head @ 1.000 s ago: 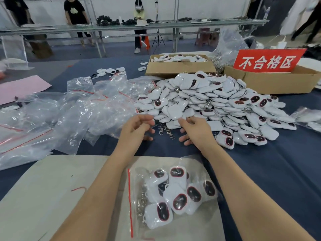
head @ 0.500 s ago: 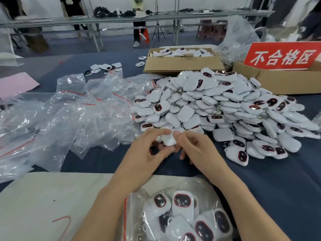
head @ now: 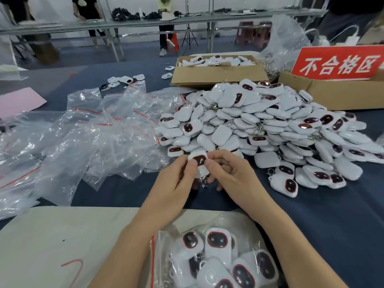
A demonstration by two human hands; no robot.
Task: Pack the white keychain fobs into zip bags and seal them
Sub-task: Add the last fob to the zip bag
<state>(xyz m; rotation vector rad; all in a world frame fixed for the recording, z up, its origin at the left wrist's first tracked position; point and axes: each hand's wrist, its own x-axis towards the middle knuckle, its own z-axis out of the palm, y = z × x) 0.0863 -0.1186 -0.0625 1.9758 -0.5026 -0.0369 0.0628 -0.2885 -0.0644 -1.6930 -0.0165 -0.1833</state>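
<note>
Pinching one white fob (head: 199,159) between both thumbs, left hand (head: 176,179) and right hand (head: 232,177) fingers curled around it, just in front of fob pile (head: 259,121).

Packing workshop: bulk heap of fobs (head: 259,121) on worktop (head: 311,215), loose zip bags (head: 93,138), cardboard cartons (head: 218,74), red reject-area sign (head: 338,63), long benches (head: 166,23) behind.

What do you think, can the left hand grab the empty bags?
Probably, once it lets go: the left hand pinches a fob, but the empty bags lie close beside it, nothing between.
</note>
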